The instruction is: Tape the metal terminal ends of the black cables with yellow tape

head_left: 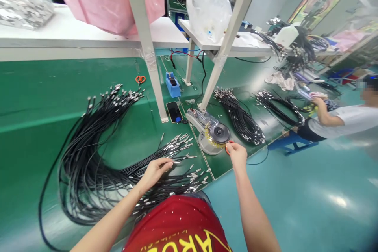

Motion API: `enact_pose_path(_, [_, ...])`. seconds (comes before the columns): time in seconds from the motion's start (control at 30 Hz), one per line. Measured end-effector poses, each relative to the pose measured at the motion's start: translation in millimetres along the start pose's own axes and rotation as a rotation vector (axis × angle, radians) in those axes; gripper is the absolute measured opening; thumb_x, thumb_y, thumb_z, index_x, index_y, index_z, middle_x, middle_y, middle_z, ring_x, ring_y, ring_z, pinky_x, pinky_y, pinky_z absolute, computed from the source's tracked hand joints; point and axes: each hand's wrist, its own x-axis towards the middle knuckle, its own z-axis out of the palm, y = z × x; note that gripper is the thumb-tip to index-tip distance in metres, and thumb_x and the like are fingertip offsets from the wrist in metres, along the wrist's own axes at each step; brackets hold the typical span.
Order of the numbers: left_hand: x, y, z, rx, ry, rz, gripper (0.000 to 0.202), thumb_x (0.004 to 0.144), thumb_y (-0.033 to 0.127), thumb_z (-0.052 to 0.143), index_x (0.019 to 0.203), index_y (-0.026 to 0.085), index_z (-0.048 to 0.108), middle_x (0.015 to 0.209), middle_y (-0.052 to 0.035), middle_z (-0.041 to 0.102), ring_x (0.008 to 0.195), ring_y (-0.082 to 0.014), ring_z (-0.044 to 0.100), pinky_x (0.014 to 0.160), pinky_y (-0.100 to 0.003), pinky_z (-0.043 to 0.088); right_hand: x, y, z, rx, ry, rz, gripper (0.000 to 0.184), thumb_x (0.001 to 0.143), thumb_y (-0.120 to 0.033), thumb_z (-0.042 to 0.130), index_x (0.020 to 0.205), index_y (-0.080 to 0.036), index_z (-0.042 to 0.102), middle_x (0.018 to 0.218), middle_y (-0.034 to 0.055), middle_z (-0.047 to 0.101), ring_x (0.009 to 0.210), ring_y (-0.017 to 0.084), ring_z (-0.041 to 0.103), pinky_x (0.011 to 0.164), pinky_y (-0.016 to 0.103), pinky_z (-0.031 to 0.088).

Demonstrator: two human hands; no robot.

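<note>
My left hand (159, 168) is closed in a pinch at the connector end of a black cable, over a big curved bundle of black cables (85, 157) with silver ends. My right hand (238, 155) is closed around the orange handle of what looks like scissors (228, 149); the blades are hidden. Just left of that hand stands a round automatic tape dispenser (210, 150) with a dark disc on top and yellow markings around its rim. Against its back left side lies a phone (174, 112) with a blue item on its lower end.
Orange-handled scissors (140, 79) and a blue tape holder (173, 85) lie farther back. White shelf posts (152, 67) rise from the green table (35, 90). More cable bundles (240, 118) lie to the right, where a seated co-worker (339, 120) handles something.
</note>
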Motion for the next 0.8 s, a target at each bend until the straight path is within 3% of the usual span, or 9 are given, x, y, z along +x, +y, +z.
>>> enact_pose_path(0.1, [-4, 10, 1.1, -0.218, 0.056, -0.08, 0.035, 0.087, 0.047, 0.06, 0.094, 0.014, 0.067, 0.074, -0.0033, 0.068, 0.055, -0.0121, 0.053, 0.057, -0.023, 0.042, -30, -19, 7, 0.091, -0.093, -0.015, 0.036, 0.076, -0.048, 0.063, 0.071, -0.014, 0.073, 0.067, 0.0085, 0.073, 0.063, 0.024, 0.065, 0.062, 0.032, 0.048])
enact_pose_path(0.23, [-10, 26, -2.4, -0.353, 0.123, -0.086, 0.032, 0.086, 0.044, 0.062, 0.092, 0.012, 0.064, 0.075, -0.0035, 0.068, 0.054, -0.0094, 0.049, 0.054, -0.021, 0.038, -93, -63, 47, 0.452, -0.574, -0.101, 0.024, 0.081, -0.038, 0.064, 0.085, -0.017, 0.074, 0.086, 0.0085, 0.076, 0.08, 0.024, 0.068, 0.072, 0.032, 0.051])
enact_pose_path(0.3, [-13, 32, -4.9, -0.366, 0.152, -0.081, 0.031, 0.086, 0.043, 0.063, 0.09, 0.012, 0.064, 0.075, -0.0034, 0.067, 0.055, -0.0091, 0.049, 0.056, -0.02, 0.039, -117, -83, 69, 0.49, -0.666, -0.105, 0.021, 0.082, -0.035, 0.064, 0.086, -0.017, 0.074, 0.086, 0.008, 0.075, 0.078, 0.023, 0.068, 0.071, 0.031, 0.052])
enact_pose_path(0.43, [-19, 36, -7.1, -0.421, 0.146, -0.115, 0.034, 0.085, 0.045, 0.062, 0.088, 0.011, 0.062, 0.062, 0.0006, 0.061, 0.044, -0.0062, 0.039, 0.044, -0.018, 0.027, -131, -102, 95, 0.454, -0.678, -0.133, 0.016, 0.081, -0.031, 0.065, 0.082, -0.017, 0.072, 0.081, 0.0065, 0.074, 0.072, 0.021, 0.066, 0.067, 0.031, 0.051])
enact_pose_path(0.57, [-20, 35, -7.9, -0.466, 0.103, -0.118, 0.035, 0.087, 0.046, 0.059, 0.089, 0.012, 0.061, 0.06, 0.0014, 0.06, 0.04, -0.005, 0.033, 0.04, -0.018, 0.018, -123, -108, 98, 0.512, -0.618, -0.129, 0.017, 0.079, -0.028, 0.067, 0.092, -0.018, 0.069, 0.087, 0.0065, 0.074, 0.08, 0.021, 0.068, 0.069, 0.029, 0.052])
enact_pose_path(0.7, [-19, 31, -10.6, -0.393, -0.028, -0.083, 0.032, 0.089, 0.044, 0.057, 0.09, 0.012, 0.062, 0.067, -0.0012, 0.065, 0.044, -0.0064, 0.042, 0.044, -0.018, 0.029, -112, -117, 99, 0.558, -0.64, -0.167, 0.022, 0.077, -0.024, 0.067, 0.098, -0.019, 0.064, 0.082, 0.0032, 0.074, 0.075, 0.02, 0.069, 0.072, 0.03, 0.052])
enact_pose_path(0.8, [-19, 23, -15.8, -0.175, -0.006, -0.02, 0.026, 0.089, 0.038, 0.057, 0.094, 0.014, 0.065, 0.076, -0.0037, 0.07, 0.06, -0.0133, 0.059, 0.059, -0.022, 0.044, -105, -118, 102, 0.529, -0.598, -0.169, 0.016, 0.074, -0.022, 0.067, 0.088, -0.02, 0.061, 0.069, -0.0008, 0.071, 0.064, 0.018, 0.067, 0.07, 0.029, 0.052])
